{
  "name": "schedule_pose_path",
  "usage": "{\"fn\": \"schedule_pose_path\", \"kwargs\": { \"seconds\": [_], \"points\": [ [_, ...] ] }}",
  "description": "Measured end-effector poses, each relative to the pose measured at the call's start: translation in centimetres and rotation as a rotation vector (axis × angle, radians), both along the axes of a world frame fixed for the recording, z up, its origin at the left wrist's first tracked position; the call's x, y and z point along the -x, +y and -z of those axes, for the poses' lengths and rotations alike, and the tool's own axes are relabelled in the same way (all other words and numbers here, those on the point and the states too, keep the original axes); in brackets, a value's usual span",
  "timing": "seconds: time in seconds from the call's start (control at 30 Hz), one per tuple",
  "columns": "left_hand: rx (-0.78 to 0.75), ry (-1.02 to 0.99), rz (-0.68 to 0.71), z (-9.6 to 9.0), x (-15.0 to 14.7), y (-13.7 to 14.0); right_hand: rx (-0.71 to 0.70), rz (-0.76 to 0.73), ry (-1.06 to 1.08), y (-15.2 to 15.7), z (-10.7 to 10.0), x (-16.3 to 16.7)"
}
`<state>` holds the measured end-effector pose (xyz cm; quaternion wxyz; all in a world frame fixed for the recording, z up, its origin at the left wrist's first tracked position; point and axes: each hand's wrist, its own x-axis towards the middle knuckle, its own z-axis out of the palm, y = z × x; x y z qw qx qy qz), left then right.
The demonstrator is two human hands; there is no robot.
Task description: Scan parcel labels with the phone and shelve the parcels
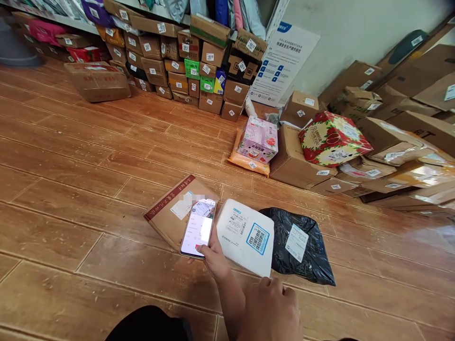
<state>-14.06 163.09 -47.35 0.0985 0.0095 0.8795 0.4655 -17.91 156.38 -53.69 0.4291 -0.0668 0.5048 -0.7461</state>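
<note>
My right hand point(213, 258) holds a smartphone point(199, 227) upright and tilted, with the thumb on the lower part of its lit screen. Behind the phone lies a flat cardboard parcel point(167, 208) with a dark red strip and a pale label. Close by on the right is a white package point(245, 237) with blue-framed print. A black plastic mailer bag point(304, 248) with a white label touches its right side. My left hand point(272, 303) is closed, knuckles up, across my right forearm. Its fingertips are hidden.
Stacked labelled boxes point(152, 71) line the back wall. One brown carton point(97, 83) stands apart on the wood floor point(71, 156). To the right are a pink box point(258, 139), a red patterned box point(334, 139) and piled cartons. A poster point(284, 61) leans at the wall.
</note>
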Motion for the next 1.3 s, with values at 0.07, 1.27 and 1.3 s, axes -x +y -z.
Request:
{"fn": "schedule_pose_path", "kwargs": {
  "seconds": [0.07,1.27,1.3],
  "points": [
    [0.008,0.032,0.003,0.5,0.0,0.5,-0.038,0.044,-0.018,0.3,-0.2,0.1],
    [-1.412,-0.392,-0.831,-3.9,3.9,-1.6,-0.129,0.487,-0.187,14.7,-10.1,4.7],
    [-1.484,-0.453,-0.817,-4.1,4.1,-1.6,-0.141,0.498,-0.175,14.5,-9.8,4.6]
  ]
}}
